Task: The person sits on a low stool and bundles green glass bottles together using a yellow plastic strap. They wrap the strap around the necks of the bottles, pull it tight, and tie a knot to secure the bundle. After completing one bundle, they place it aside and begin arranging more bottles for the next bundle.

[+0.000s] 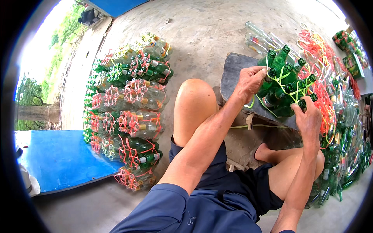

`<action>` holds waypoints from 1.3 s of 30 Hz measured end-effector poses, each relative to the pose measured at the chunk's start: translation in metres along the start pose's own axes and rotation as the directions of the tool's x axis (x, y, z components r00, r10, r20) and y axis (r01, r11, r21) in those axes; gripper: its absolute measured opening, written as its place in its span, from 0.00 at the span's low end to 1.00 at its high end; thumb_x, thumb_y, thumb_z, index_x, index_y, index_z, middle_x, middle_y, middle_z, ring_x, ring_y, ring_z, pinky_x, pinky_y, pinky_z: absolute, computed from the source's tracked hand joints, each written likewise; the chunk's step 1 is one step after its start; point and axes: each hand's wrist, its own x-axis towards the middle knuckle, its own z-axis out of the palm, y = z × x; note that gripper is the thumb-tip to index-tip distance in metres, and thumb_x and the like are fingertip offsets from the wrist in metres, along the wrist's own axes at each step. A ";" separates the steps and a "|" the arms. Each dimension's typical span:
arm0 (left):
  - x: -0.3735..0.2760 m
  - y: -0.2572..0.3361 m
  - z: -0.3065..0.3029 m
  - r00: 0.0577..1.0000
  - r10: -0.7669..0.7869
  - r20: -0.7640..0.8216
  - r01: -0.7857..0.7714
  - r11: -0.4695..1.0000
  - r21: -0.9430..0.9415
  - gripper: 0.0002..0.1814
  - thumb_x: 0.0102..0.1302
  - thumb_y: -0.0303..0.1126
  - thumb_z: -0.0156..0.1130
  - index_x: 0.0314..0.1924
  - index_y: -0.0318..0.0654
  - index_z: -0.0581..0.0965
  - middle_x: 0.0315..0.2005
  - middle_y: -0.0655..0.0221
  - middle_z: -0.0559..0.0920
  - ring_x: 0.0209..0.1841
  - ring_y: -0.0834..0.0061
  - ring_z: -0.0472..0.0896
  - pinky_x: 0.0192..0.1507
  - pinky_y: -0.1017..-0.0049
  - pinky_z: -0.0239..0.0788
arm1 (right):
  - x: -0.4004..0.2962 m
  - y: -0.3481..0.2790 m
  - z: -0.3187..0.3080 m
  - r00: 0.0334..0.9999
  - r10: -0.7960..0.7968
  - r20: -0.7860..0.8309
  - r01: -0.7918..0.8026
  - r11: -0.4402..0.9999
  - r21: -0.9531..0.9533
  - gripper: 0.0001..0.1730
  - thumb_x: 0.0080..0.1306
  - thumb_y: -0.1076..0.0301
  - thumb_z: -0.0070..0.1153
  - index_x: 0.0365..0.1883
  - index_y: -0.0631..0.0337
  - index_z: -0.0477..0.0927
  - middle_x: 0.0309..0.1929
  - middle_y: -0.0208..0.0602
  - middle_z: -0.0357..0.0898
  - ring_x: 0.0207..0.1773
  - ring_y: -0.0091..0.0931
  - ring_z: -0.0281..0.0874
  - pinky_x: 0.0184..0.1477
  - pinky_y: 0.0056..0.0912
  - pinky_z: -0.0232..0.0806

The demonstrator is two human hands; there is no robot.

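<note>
Several green glass bottles (281, 62) stand bunched upright on a dark board (233, 72) before me. Yellow-green plastic strapping (281, 78) loops around and between their necks. At the bunch's left side, my left hand (253, 80) pinches a strand of this strapping between thumb and fingers, close to a bottle mouth. My right hand (309, 115) is at the near right side of the bunch, its thumb and fingers around a bottle neck and the strapping there; the fingers partly hide what they grip.
Strapped bottle bundles (137, 122) stand in rows on the left, by a blue panel (67, 160). Clear bottles (259, 38) lie beyond the board. Tangled red and yellow strapping (320, 58) and a heap of loose bottles (338, 163) are at the right.
</note>
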 end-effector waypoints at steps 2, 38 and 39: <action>0.000 -0.003 -0.001 0.999 0.025 -0.023 -0.024 0.998 0.050 0.17 0.79 0.40 0.70 0.58 0.34 0.88 0.20 0.86 0.72 0.18 0.93 0.59 0.19 0.81 0.44 | 0.001 0.000 -0.002 1.000 -0.002 -0.007 0.002 1.000 -0.016 0.21 0.68 0.56 0.73 0.52 0.57 0.84 0.28 0.51 0.84 0.35 0.52 0.85 0.38 0.56 0.72; -0.076 -0.048 0.030 0.982 0.157 -0.108 -0.139 0.977 0.159 0.14 0.79 0.32 0.71 0.60 0.36 0.89 0.28 0.88 0.78 0.24 0.96 0.61 0.23 0.84 0.45 | 0.067 0.046 0.001 0.990 -0.139 -0.020 0.139 0.990 -0.003 0.25 0.70 0.71 0.65 0.65 0.47 0.77 0.57 0.50 0.84 0.56 0.53 0.86 0.57 0.58 0.78; -0.075 -0.048 0.030 0.982 0.162 -0.101 -0.144 0.975 0.167 0.14 0.79 0.32 0.71 0.59 0.36 0.89 0.29 0.88 0.79 0.24 0.95 0.61 0.24 0.84 0.45 | 0.066 0.046 0.000 0.989 -0.144 -0.017 0.144 0.990 0.011 0.26 0.71 0.72 0.64 0.66 0.47 0.77 0.58 0.50 0.83 0.57 0.53 0.86 0.57 0.58 0.78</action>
